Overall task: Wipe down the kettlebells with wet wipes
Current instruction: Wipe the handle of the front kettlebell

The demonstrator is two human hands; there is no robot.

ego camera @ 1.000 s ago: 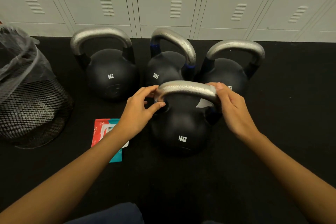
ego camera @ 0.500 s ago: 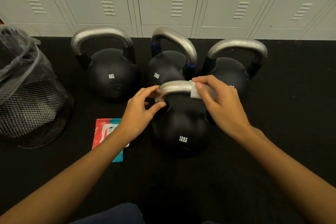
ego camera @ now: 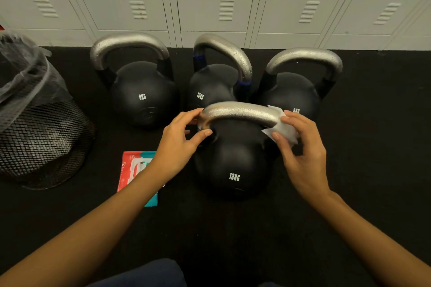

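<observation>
1. Silver-handled, the front kettlebell [ego camera: 233, 161] stood on the black floor [ego camera: 349, 228], just before three others.
2. Its left handle end was pinched by the left hand [ego camera: 179, 147], probably to steady it.
3. At the right end, the right hand [ego camera: 300, 154] clamped a white wet wipe [ego camera: 283, 128] around the handle for rubbing.
4. Close by lay the wipes pack [ego camera: 137, 170], and a lined mesh bin [ego camera: 35, 123] stood ready for waste.

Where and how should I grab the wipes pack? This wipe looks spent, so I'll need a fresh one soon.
Take the wet wipes pack by its left long edge, coming from above. It lies flat on the floor, and the left forearm crosses over its right side, so the left edge is the free one.
</observation>
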